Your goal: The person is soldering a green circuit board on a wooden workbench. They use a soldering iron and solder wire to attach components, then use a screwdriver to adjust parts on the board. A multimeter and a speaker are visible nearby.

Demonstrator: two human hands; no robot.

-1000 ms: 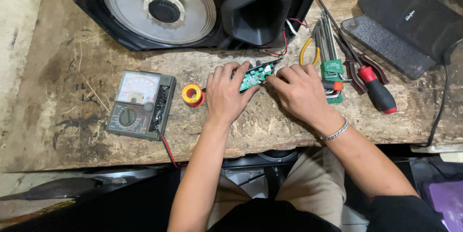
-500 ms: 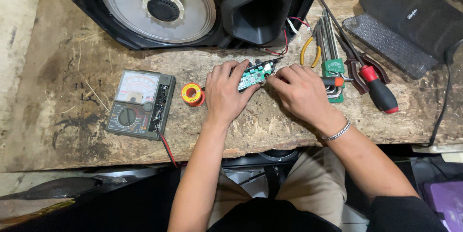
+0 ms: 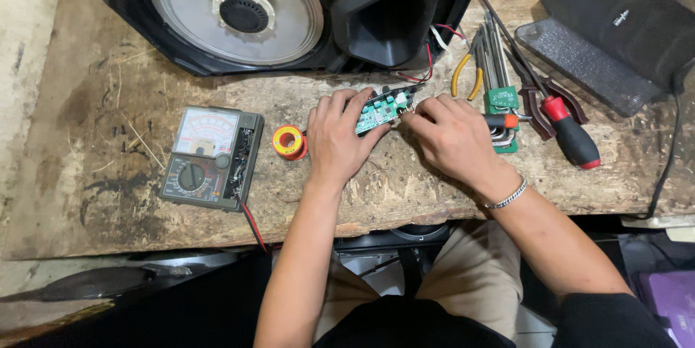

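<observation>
**Green circuit board, held between two hands over a worn table**

Head view, one item. Green circuit board [image 3: 382,109]: small, thin, stiff, studded with components; light by the look of it, likely fragile at its solder joints and thin wires. Best taken by its bare edges. It sits just above the table [image 3: 87,102], in front of the black speaker cabinet [image 3: 289,15]. Left hand [image 3: 337,134]: fingers closed on the board's near end. Right hand [image 3: 452,134]: fingers pinched at the board's far end; what they pinch, I cannot tell. Nearby: solder spool [image 3: 289,142], analogue multimeter [image 3: 210,158], red-handled screwdriver [image 3: 572,134], yellow-handled pliers [image 3: 467,77].
</observation>
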